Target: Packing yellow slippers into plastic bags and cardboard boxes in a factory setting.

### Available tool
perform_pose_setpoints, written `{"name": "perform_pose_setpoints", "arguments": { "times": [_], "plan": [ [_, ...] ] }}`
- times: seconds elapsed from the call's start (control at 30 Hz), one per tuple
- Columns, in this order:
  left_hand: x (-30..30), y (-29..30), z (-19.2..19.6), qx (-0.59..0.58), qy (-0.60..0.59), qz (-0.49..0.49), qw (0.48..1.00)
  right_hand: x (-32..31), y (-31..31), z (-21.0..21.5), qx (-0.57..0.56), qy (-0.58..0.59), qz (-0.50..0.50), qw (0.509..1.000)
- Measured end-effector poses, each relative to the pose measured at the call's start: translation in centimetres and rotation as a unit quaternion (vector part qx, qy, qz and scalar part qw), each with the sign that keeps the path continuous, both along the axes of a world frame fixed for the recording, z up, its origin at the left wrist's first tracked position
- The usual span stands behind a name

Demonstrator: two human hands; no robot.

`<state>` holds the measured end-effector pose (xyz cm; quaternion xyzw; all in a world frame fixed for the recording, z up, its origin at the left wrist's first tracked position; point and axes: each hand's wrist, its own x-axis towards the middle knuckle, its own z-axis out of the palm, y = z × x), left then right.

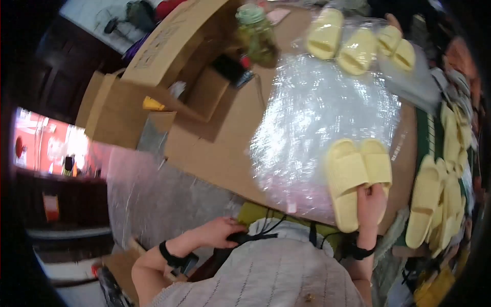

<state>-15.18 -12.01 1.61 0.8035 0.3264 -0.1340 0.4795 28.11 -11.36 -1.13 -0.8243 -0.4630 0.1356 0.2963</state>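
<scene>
The right hand [372,204] was mostly closed, with its fingers bent in by the inner edges of the pair of yellow slippers [349,166]. It seemed to pinch both at once, just behind the wide straps, but the fingertips were partly hidden. The left hand [221,233] was bent a little, by the black cords [261,236] at the person's waist. I could not tell if it held anything.

The slippers looked light, soft and bendy, like thick foam or rubber. They would likely not break if dropped. They might slide on the shiny plastic under them. A good place to hold them seemed to be where the two met, near the straps, or around the thick soles.

They were pale yellow all over, with round toes and one wide strap each. The toes pointed away from the person, and the left slipper sat a bit nearer. They were at the near right part of the clear plastic wrap [319,115], which lay on a brown cardboard sheet [217,153].

Past them, more yellow slippers [358,51] sat at the far end. A pile of slippers [424,204] was on the right. A glass jar [255,38] and an open cardboard box [166,46] stood at the far left.
</scene>
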Motion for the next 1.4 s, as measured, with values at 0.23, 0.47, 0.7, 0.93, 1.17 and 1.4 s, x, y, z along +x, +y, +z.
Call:
{"name": "perform_pose_setpoints", "arguments": {
  "times": [0.23,0.47,0.7,0.93,1.17,1.4],
  "plan": [
    [6.8,7.2,7.7,0.004,0.014,-0.013,1.0,-0.5,0.6,0.1,0.047,-0.026,-0.016,0.998],
    [13.6,12.0,4.8,0.347,-0.141,-0.1,0.922,-1.3,-0.5,2.2,0.195,0.03,0.024,0.98],
    [13.2,13.8,2.3,0.297,-0.152,-0.065,0.94,1.1,-17.9,-2.1,0.034,0.203,-0.073,0.976],
    [16.0,16.8,0.5,0.164,-0.128,0.054,0.977,3.0,-37.9,-30.4,0.043,0.705,-0.241,0.666],
    [16.3,19.1,0.3,0.084,-0.078,0.037,0.993,1.7,-29.7,-34.2,-0.016,0.671,-0.141,0.728],
    [16.9,21.6,1.0,-0.126,0.002,0.117,0.985,4.7,-28.9,-30.3,-0.102,0.622,-0.054,0.775]
  ]
}}
